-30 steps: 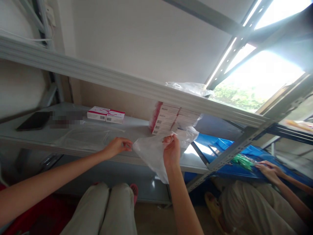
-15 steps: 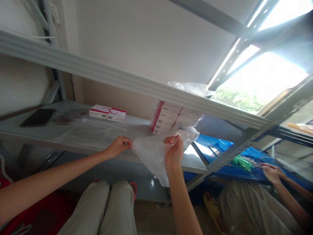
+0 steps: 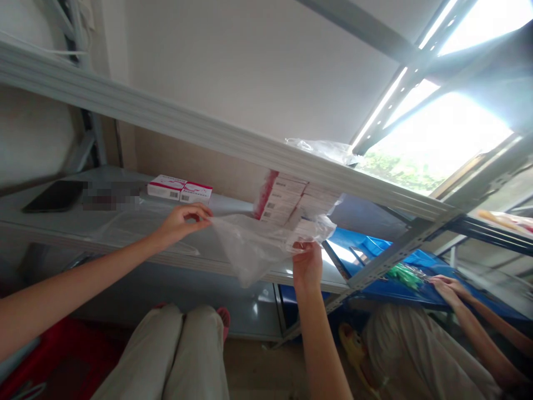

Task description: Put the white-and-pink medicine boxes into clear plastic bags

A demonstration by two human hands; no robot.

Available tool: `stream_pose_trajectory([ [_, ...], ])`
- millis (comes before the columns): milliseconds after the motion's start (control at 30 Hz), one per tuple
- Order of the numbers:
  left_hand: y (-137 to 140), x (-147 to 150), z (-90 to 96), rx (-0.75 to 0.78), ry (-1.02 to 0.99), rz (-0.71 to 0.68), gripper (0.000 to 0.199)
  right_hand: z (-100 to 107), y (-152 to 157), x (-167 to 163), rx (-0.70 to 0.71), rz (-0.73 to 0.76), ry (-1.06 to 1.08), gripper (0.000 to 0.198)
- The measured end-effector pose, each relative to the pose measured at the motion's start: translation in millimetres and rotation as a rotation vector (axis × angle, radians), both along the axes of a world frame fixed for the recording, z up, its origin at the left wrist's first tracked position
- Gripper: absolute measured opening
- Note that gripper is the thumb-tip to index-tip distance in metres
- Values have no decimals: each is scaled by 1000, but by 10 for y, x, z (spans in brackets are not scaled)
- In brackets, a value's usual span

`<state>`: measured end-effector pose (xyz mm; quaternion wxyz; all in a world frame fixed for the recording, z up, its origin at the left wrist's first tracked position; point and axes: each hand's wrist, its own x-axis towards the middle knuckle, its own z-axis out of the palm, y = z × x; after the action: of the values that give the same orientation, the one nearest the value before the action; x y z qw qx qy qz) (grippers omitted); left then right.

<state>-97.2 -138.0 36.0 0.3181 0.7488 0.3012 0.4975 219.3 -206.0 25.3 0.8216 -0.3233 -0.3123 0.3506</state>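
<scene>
A clear plastic bag is stretched between my two hands above the front edge of the grey shelf. My left hand pinches its left corner between thumb and fingers. At the other end, my right hand is closed on the bag's edge. Just behind the bag stands a stack of white and magenta boxes in clear wrap, its lower part covered by the plastic. Two more white and magenta boxes lie side by side on the shelf, behind my left hand.
A dark flat phone-like object lies at the shelf's left. Clear film rests on the upper beam. At right, a co-worker's hands hold something beside green plastic on a blue surface. A red container stands low at left.
My left hand has moved up and left, and my right hand slightly right and down. The bag is now spread wider and hangs less low. The view has shifted slightly.
</scene>
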Motion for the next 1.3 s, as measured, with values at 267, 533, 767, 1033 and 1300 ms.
stream_pose_trajectory([
  [267,21,-92,92,-102,-27,-25,26,24,-34,242,-207,235,-167,22],
  [533,110,-238,162,-160,28,-13,28,-21,-108,514,-200,301,-199,29],
  [767,196,-131,56,-149,30,-8,28,-17,-2,189,9,200,14,19],
  [1033,120,1,-249,-479,109,-192,33,-26,276,-7,59,232,-10,35],
  [1300,389,-57,-307,-663,-2,-96,37,-603,951,156,-418,262,31,12],
])
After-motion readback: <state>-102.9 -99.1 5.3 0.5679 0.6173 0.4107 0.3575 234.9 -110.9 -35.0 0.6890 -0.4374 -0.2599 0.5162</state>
